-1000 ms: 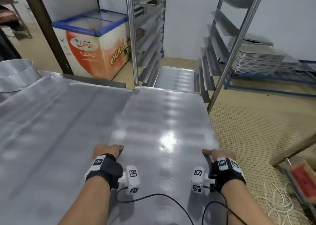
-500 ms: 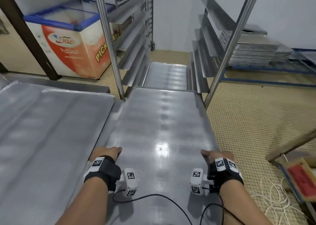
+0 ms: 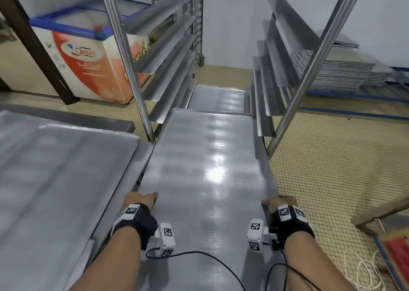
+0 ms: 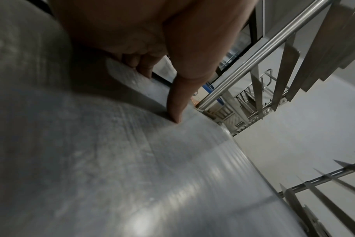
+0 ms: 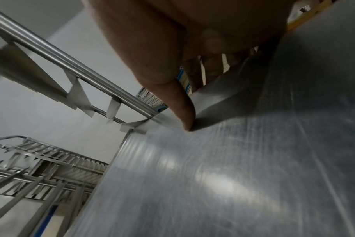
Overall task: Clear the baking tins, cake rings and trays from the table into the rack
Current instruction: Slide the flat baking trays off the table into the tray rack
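A tiled bakery floor (image 3: 332, 157) runs under a steel rack (image 3: 124, 53) whose two front uprights stand at eleven and one o'clock, angled runners lining each side. A person holds a large flat baking tray (image 3: 208, 157) level at six o'clock, its far end already between the uprights, above another tray (image 3: 218, 97) that sits lower in the rack at twelve o'clock.

The left hand (image 3: 138, 202) grips the tray's left long edge, thumb (image 4: 175, 102) pressed flat on the top face and fingers curled under the rim. The right hand (image 3: 280, 203) grips the right edge in the same way, thumb (image 5: 182, 102) on top and fingers wrapped beneath.

At nine o'clock lies the steel table (image 3: 55, 180) with more sheet metal on it, its corner just beside the tray's left edge. An ice-cream chest freezer (image 3: 88, 64) stands at ten o'clock, and a stack of trays (image 3: 336, 73) rests on a low frame at two o'clock.

The step in hand appears to be loading: the tray is entering the rack but is not yet seated. The next move likely calls for keeping it level and square, setting both long edges on a matched pair of runners, then pushing it fully in. A skewed entry could jam it against an upright.
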Motion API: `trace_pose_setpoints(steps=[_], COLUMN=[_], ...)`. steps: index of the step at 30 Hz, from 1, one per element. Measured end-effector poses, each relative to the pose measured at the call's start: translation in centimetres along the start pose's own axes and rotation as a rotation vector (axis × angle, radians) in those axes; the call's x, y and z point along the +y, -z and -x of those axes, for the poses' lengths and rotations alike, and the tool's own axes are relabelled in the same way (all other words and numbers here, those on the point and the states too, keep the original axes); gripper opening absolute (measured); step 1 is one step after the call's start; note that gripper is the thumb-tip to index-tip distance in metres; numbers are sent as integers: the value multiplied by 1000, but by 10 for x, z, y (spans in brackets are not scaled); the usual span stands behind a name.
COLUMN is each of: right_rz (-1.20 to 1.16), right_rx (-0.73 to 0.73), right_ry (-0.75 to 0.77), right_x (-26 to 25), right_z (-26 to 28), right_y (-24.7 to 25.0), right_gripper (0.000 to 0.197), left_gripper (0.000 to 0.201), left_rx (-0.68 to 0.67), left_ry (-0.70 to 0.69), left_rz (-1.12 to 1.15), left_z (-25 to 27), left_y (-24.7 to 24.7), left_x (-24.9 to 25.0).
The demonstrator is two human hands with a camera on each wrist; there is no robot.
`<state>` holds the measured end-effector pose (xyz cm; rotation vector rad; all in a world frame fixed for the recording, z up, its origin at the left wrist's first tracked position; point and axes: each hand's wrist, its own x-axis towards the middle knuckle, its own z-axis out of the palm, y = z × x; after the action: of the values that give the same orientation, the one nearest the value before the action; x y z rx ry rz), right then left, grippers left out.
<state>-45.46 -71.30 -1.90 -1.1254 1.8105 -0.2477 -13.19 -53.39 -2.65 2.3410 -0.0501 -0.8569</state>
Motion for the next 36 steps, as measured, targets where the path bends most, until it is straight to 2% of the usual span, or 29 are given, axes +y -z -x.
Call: trace_pose_setpoints(steps=[2, 4, 10, 15, 17, 21, 29, 34, 36], right_rz=[17, 6, -97, -151, -166, -221, -222, -211, -209], right_rx=[40, 45, 83, 119, 125, 161, 214, 250, 260], right_ry=[-21, -33, -49, -34, -34, -46, -78, -123, -125], right_x=[-3, -7, -22, -44, -56, -78, -112, -129, -133], right_z=[-4, -10, -35, -56, -65, -90, -134, -152, -154], right_y=[-5, -11, -27, -37, -41, -49, -60, -65, -66], right_gripper=[25, 22, 39, 42, 41, 52, 41, 53, 50], left_gripper=[48, 61, 68, 59, 60, 66, 76, 78, 76], left_rx=[-22, -25, -9, 6, 32, 119, 117, 125, 124], left_ry=[2, 27, 58, 77, 58, 61, 7, -12, -16], left_rz=[-26, -42, -42, -31, -44, -140, -231, -256, -269], left_z=[-6, -10, -39, -68, -83, -110, -156, -174, -176], left_y=[-7, -12, -30, -47, -57, -77, -99, -109, -112], left_x=[4, 9, 27, 53, 63, 89, 134, 157, 162])
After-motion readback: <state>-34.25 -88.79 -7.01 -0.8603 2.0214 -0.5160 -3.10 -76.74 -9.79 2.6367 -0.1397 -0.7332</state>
